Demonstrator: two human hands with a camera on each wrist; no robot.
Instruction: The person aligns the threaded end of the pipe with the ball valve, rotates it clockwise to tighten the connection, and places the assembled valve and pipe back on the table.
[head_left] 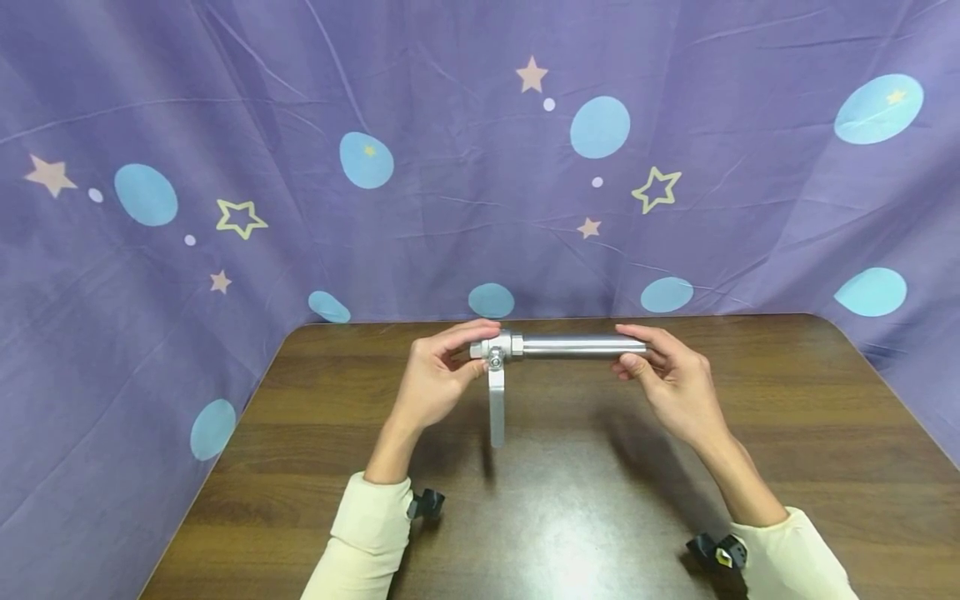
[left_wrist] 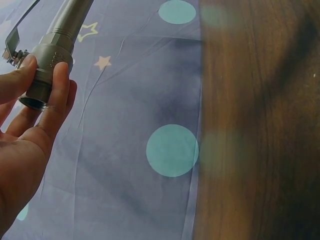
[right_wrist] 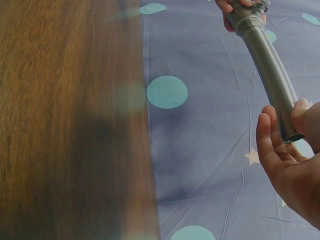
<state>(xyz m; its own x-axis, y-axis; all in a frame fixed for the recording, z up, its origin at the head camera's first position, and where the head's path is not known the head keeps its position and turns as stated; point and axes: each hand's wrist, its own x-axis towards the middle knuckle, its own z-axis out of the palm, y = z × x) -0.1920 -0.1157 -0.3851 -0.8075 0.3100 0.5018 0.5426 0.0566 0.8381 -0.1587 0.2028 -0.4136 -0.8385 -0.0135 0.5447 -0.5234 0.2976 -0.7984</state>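
A metal ball valve (head_left: 495, 343) with a flat lever handle (head_left: 497, 408) is joined to a long shiny metal pipe (head_left: 581, 345). Both are held level above the table, the lever pointing toward me. My left hand (head_left: 435, 379) pinches the valve's left end between thumb and fingers. In the left wrist view, the valve body (left_wrist: 48, 57) sits between thumb and fingers, its open end (left_wrist: 34, 103) showing. At the pipe's far right end, my right hand (head_left: 678, 387) grips it with thumb and fingers. The pipe's open end (right_wrist: 293, 138) shows in the right wrist view.
Beneath the hands is a brown wooden table (head_left: 570, 483), reflecting a bright patch of light. A purple curtain (head_left: 450, 233) with stars and blue dots hangs along its back and sides. Black wrist straps (head_left: 426, 504) sit at both sleeve cuffs.
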